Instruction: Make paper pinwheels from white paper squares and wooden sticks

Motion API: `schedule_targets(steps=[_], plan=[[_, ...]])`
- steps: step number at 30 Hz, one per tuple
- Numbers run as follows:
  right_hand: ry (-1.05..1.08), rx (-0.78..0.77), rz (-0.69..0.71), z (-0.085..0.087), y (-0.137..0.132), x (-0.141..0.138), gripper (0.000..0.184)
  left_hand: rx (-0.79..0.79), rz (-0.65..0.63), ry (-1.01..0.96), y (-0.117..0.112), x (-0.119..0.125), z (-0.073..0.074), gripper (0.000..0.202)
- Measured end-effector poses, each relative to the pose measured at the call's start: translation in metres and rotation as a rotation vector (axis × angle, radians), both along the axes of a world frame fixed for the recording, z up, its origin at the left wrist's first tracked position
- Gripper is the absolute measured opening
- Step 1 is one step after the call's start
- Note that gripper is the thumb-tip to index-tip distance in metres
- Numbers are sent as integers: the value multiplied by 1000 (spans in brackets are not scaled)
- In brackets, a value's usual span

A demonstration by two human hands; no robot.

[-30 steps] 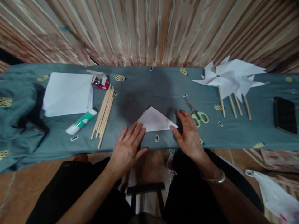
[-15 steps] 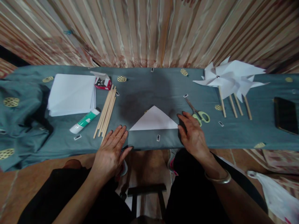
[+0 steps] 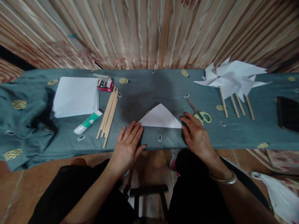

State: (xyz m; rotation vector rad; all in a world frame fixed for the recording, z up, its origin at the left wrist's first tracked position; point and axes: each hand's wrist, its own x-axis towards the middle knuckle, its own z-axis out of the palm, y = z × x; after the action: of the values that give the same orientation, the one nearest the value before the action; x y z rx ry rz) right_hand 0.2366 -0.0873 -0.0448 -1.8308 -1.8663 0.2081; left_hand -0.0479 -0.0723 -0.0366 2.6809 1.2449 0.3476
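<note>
A white sheet of paper folded into a triangle (image 3: pixel 161 117) lies on the cloth-covered table, its long folded edge toward me. My left hand (image 3: pixel 127 144) rests flat with its fingertips on the triangle's left corner, thumb apart. At the right corner, my right hand (image 3: pixel 195 132) touches the paper with its fingertips, fingers loosely spread and slightly bent. Just beyond the right hand lie scissors (image 3: pixel 201 114) with light green handles, partly hidden by its fingers.
To the left are a stack of white paper (image 3: pixel 76 96), a red box of small metal pins (image 3: pixel 105 84), several wooden sticks (image 3: pixel 108 115) and a glue tube (image 3: pixel 88 122). Paper pinwheels (image 3: pixel 233 76) on sticks lie at the right, beside a black phone (image 3: pixel 288 113). A curtain hangs behind.
My left hand has moved right, from beside the sticks onto the triangle's left corner. The triangle is turned slightly, while my right hand stays at its right corner.
</note>
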Motion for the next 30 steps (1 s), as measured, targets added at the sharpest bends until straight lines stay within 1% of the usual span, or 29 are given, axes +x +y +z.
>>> schedule_targets(steps=[3, 6, 9, 11, 13, 15, 20, 23, 27, 30], plan=[[-15, -18, 11, -1, -1, 3, 39, 7, 13, 25, 0, -1, -4, 53], [-26, -10, 15, 0, -1, 5, 42, 23, 22, 10, -1, -4, -3, 51], [16, -6, 0, 5, 2, 0, 39, 29, 34, -65, -1, -7, -1, 52], [74, -24, -7, 10, 6, -6, 38, 5, 75, -153, 0, -8, 1, 56], [137, -50, -12, 14, 11, -12, 38, -57, 137, -236, 3, -7, 4, 59], [193, -65, -23, 15, 15, -17, 34, -135, 198, -293, 6, -5, 7, 61], [308, -66, -20, 7, 24, -25, 17, -291, 281, -390, 13, 3, 10, 62], [386, -79, -11, 5, 25, -28, 9, -388, 341, -495, 13, 6, 10, 64], [517, -49, 25, 14, 24, -31, 7, -479, 463, -679, 18, 7, 14, 68], [563, -19, 34, 24, 25, -32, 8, -581, 538, -849, 24, 9, 19, 69]])
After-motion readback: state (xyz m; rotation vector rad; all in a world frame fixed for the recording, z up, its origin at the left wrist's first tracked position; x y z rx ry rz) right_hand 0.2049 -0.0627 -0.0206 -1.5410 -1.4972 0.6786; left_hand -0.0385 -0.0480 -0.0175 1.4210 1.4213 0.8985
